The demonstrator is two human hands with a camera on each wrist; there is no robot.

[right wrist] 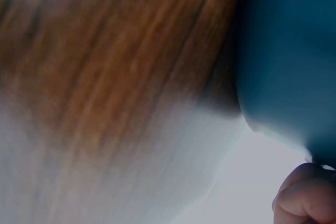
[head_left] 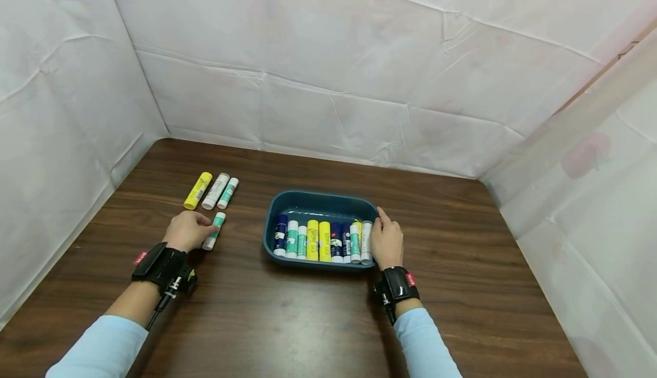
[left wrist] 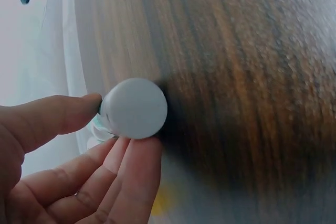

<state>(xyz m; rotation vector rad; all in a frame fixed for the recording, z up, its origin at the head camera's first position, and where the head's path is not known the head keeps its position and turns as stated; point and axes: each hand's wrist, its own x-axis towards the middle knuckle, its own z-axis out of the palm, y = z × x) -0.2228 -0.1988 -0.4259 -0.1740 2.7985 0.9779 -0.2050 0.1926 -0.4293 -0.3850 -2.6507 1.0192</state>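
Left hand (head_left: 187, 231) pinches teal glue stick (head_left: 214, 231), long axis pointing away.

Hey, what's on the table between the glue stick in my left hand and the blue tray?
Nothing: in the head view only bare wooden table lies between the teal glue stick that the left hand pinches and the blue tray.

A dark brown wooden table (head_left: 287, 321) carries everything. Toward its far left corner, 3 glue sticks lie side by side, close together and parallel: a yellow stick (head_left: 197, 190) outermost, a white stick (head_left: 215, 191) in the middle, and a teal-and-white stick (head_left: 228, 192) on the right. Creased white sheeting (head_left: 359, 64) walls the table on 3 sides.
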